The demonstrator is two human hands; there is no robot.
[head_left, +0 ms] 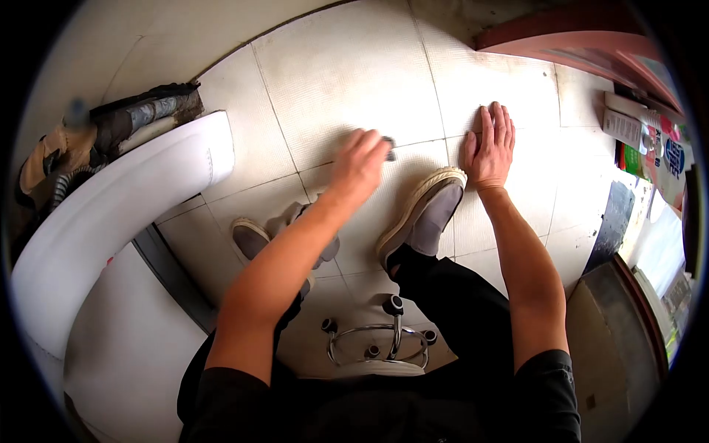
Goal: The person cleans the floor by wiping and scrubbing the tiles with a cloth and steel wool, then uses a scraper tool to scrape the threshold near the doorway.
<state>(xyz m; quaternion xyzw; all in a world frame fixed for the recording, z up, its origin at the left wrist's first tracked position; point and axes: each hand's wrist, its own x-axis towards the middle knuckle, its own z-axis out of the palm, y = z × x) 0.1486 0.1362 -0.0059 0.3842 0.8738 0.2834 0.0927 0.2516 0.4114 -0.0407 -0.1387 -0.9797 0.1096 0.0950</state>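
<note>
Near the middle, my left hand (358,166) is closed, its fingers bent around a small dark object (390,148) that sticks out at the right side of the fingertips; what it is I cannot make out. Flat on the pale floor tiles (347,66), palm down and with its fingers stretched, lies my right hand (492,151), holding nothing. Between the forearms is a grey shoe (432,214) with a light sole. Another grey shoe (249,236) shows beside the left forearm, along with crumpled grey cloth (325,251) partly hidden by it.
A wheeled stool base (380,332) stands low in the centre. On the left curves a white padded edge (133,184), with clutter (66,159) behind it. Packages and bottles (628,125) line the right side, below a reddish frame (561,40). A cabinet (613,332) is at lower right.
</note>
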